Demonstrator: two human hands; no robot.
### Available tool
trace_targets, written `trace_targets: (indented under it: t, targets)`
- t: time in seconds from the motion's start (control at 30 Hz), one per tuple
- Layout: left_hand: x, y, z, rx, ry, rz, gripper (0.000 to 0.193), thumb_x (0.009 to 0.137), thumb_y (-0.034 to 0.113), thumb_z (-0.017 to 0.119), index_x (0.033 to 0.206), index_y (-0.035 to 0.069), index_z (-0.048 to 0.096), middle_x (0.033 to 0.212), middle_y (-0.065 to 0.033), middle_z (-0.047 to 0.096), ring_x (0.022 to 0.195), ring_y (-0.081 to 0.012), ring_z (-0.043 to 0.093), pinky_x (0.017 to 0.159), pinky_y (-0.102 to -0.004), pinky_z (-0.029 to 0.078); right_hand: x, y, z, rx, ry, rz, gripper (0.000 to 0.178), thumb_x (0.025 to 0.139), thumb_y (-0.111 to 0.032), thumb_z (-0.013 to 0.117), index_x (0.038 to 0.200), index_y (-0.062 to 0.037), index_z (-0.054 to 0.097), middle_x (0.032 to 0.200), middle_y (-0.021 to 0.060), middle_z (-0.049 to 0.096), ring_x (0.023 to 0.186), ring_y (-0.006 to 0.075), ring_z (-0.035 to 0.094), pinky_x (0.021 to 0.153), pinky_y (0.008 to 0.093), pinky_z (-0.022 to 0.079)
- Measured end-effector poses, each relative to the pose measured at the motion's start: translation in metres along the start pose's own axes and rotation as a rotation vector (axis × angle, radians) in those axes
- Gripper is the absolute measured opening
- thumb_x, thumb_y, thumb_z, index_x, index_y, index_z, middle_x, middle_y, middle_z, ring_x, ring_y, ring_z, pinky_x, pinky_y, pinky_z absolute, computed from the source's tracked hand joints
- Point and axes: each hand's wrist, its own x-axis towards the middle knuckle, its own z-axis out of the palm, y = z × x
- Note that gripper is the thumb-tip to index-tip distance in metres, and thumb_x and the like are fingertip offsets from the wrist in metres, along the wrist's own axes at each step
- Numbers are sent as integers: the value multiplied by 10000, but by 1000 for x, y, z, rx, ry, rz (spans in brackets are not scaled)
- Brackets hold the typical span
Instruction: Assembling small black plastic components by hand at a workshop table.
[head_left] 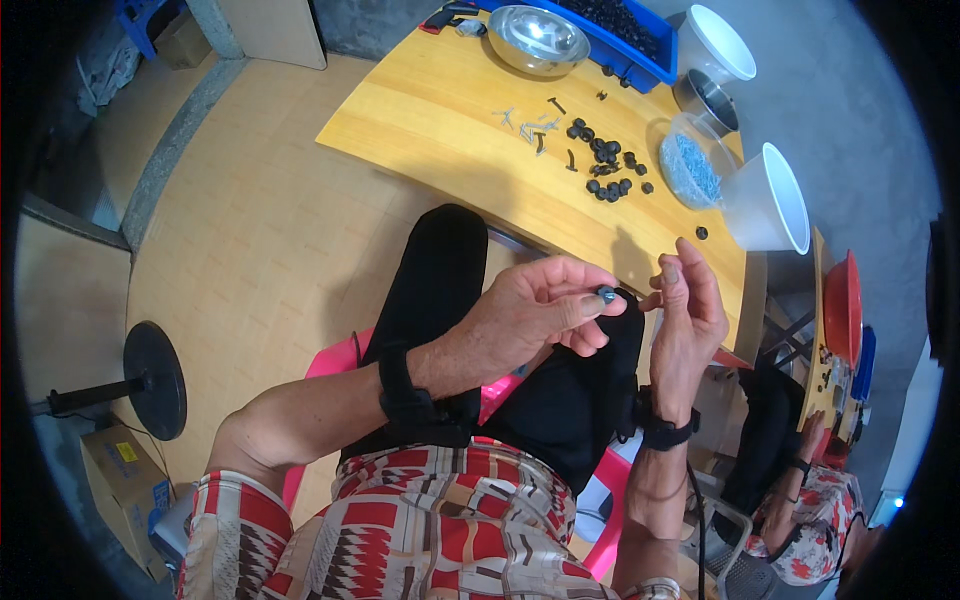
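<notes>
My left hand (500,315) is closed in front of me above my lap, pinching a small dark part (606,295) with a shiny bluish end between thumb and forefinger. Just to its right, my right hand (688,318) is raised with fingers apart, and I see nothing in it. On the wooden table (430,115) beyond lie several round black pieces (606,152). Silvery screws (530,128) are scattered to their left, among a few black T-shaped pins (571,160).
A clear tub of blue screws (690,168) stands beside a white bucket (768,205). Farther back are a metal bowl (538,42), a blue crate (660,72) of black parts and a steel pot (707,100). Another person's arm (800,465) rests by a second table at right.
</notes>
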Motion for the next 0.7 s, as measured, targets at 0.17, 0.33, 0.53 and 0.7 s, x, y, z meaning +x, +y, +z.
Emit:
trace_targets:
  t: [0.17, 0.33, 0.53, 0.7]
  targets:
    - [0, -1, 2, -15, 65, 24, 293, 866, 103, 514, 1134, -2, 461, 992, -117, 588, 704, -133, 594, 662, -263, 510, 30, 18, -1, -220, 158, -76, 233, 841, -146, 572, 1033, -15, 588, 877, 38, 600, 701, 67, 529, 540, 188, 433]
    - [1, -1, -2, -38, 85, 7, 263, 868, 104, 512, 1111, 9, 481, 972, -107, 592, 704, -129, 589, 653, -270, 505, 62, 34, 1, -576, 59, -226, 154, 803, -44, 554, 938, -2, 614, 849, 113, 611, 712, 170, 579, 614, 277, 453]
    - [4, 6, -4, -42, 127, -9, 236, 864, 115, 523, 1078, 17, 499, 956, -96, 596, 688, -122, 579, 642, -264, 493, 82, 31, 11, -705, -178, -285, 166, 759, -47, 594, 919, -17, 626, 849, 154, 607, 713, 253, 590, 656, 326, 463]
    - [4, 12, -6, -25, 151, -38, 229, 859, 123, 533, 1061, 19, 506, 941, -94, 602, 680, -121, 574, 642, -262, 491, 95, 25, 14, -736, -159, -269, 159, 762, -31, 579, 913, -9, 622, 845, 166, 602, 690, 254, 589, 652, 334, 465]
